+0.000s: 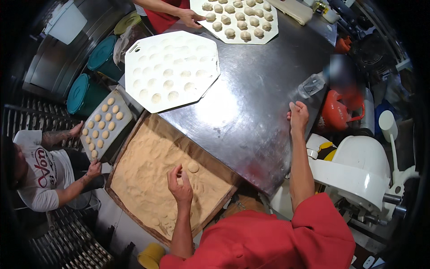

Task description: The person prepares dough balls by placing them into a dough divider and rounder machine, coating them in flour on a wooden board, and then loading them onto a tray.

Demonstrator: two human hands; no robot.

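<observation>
My left hand (180, 184) hovers over a shallow wooden box (117, 197) filled with tan crumbs (148, 157). Its fingers are curved and the thumb stands apart; I make out nothing held in them. Just beyond the fingertips is a pale round dough piece (193, 167). A few more rounds (155, 221) lie half covered in the crumbs at the near end. Above the right edge of the steel table (251, 112), my right hand (298, 117) is half curled, fingers apart, with nothing visible in it. A clear plastic bottle (311, 85) lies just beyond it.
White octagonal moulding boards (174, 67) overhang the table's left side. A co-worker's hand (191, 18) touches another board (244, 39) bearing dough pieces. At left, another person holds a tray (121, 105) of dough rounds. A white machine (358, 161) and red container (333, 110) stand at right.
</observation>
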